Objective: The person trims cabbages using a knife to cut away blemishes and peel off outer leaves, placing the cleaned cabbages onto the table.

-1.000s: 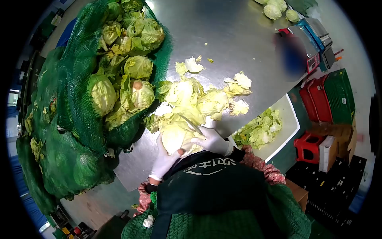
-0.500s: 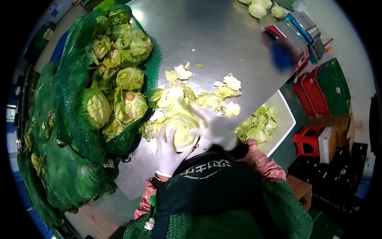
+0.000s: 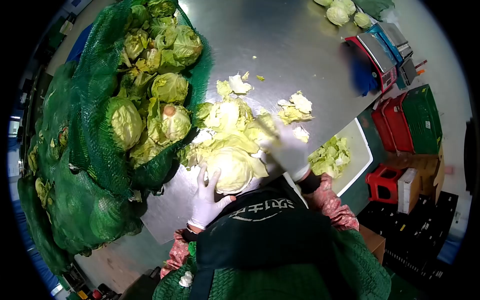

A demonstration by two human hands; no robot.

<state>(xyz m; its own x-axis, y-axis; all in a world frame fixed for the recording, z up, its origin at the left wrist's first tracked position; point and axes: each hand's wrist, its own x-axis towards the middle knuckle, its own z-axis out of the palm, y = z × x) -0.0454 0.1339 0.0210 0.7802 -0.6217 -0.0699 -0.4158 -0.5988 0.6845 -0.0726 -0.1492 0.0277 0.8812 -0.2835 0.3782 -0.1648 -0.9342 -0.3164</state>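
Leaf-stripping apparently in hand. Cabbage head on table, against loose leaves; my left fingers spread at its side. My right hand blurred, grip indeterminable. Next pull calls for steadying.

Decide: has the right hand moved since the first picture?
Yes: judged against the white tub, the right hand has moved forward and rightward, nearer the tub.
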